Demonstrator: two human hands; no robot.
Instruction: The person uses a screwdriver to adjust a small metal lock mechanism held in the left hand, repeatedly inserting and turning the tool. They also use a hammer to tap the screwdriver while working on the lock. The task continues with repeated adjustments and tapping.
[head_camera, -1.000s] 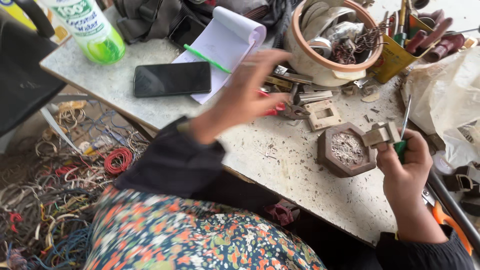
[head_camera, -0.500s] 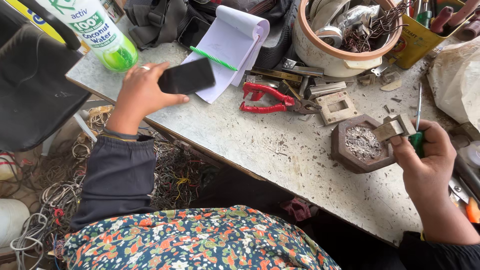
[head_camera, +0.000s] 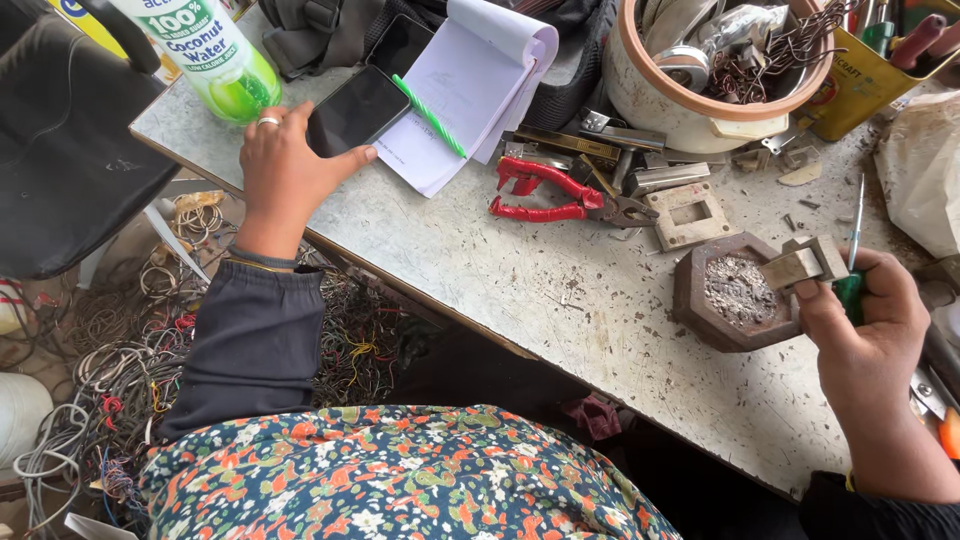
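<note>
I see a grey, scratched table (head_camera: 560, 290) speckled with metal filings, its near edge running diagonally across my view. Below it to the left the floor is heaped with tangled wires (head_camera: 120, 350), and a black bag (head_camera: 60, 150) sits beside the table's corner. On the table lie a notepad (head_camera: 470, 90) with a green pen (head_camera: 428, 115) across it, red-handled pliers (head_camera: 555, 195), a bowl of metal scraps (head_camera: 710, 70) and a green-and-white bottle (head_camera: 215, 60).

My left hand (head_camera: 285, 170) rests at the table's far-left edge, fingers wrapped on a black phone (head_camera: 358, 108) that lies against the notepad just beside the bottle. My right hand (head_camera: 865, 320) is closed on a green-handled screwdriver (head_camera: 852, 270) and pinches a small metal piece (head_camera: 805, 262) over a dark octagonal block (head_camera: 730, 295) filled with grey filings.

Half a second ago the left hand was already on the phone; it now holds it closer to the bottle and turned more upright along the notepad. The right hand has kept its grip by the block.
</note>
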